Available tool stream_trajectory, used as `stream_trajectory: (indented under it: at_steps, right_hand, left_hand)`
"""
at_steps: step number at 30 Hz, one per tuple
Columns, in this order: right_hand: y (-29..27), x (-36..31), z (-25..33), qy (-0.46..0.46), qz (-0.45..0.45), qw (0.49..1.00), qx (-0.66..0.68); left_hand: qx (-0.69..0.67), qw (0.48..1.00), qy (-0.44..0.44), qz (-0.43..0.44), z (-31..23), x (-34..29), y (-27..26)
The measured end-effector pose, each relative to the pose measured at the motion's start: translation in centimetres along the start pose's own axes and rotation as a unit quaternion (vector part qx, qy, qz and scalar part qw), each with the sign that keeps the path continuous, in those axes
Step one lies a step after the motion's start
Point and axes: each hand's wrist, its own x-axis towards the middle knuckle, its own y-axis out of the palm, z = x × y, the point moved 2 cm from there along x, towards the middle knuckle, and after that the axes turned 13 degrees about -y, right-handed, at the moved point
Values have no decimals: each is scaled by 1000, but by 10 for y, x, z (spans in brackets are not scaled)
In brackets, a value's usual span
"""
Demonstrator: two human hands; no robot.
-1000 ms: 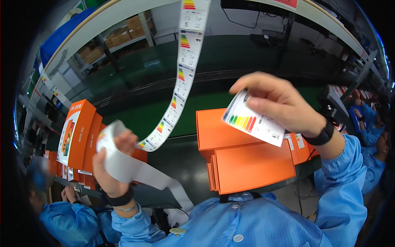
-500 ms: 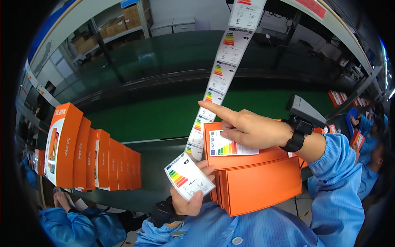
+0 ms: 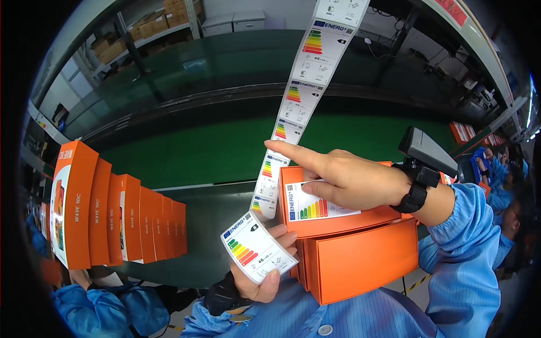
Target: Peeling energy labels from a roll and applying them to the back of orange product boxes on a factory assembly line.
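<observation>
Left hand (image 3: 256, 286) pinched a light-looking, bendy label (image 3: 256, 248), best held by edges; right hand (image 3: 352, 179), finger out, touched another label (image 3: 313, 208).

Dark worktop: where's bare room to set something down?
The worktop is bare between the left row of boxes and the label strip; so is the green surface behind, left of the strip. It's crowded around the left hand, right hand and box stack.

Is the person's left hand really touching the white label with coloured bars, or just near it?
Touching: the head view shows the left hand gripping the label, thumb over its lower edge.
</observation>
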Motion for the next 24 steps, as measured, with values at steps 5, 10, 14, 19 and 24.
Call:
stream_trajectory:
  at_steps: [5, 10, 14, 19, 24]
  right_hand:
    - [0, 1, 1, 19, 10, 1000, 10]
    - [0, 2, 5, 35, 16, 999, -1]
    - [5, 4, 3, 18, 9, 999, -29]
    - [17, 2, 10, -44, -8, 981, -189]
    - [33, -15, 27, -29, -39, 853, -520]
  left_hand:
    - [-4, 1000, 4, -1, 2, 0, 2]
    - [-25, 999, 3, -25, 2, -2, 5]
    - [-2, 1000, 2, -24, -1, -2, 3]
    - [24, 998, 19, -52, 0, -1, 6]
    - [99, 993, 27, -62, -6, 5, 9]
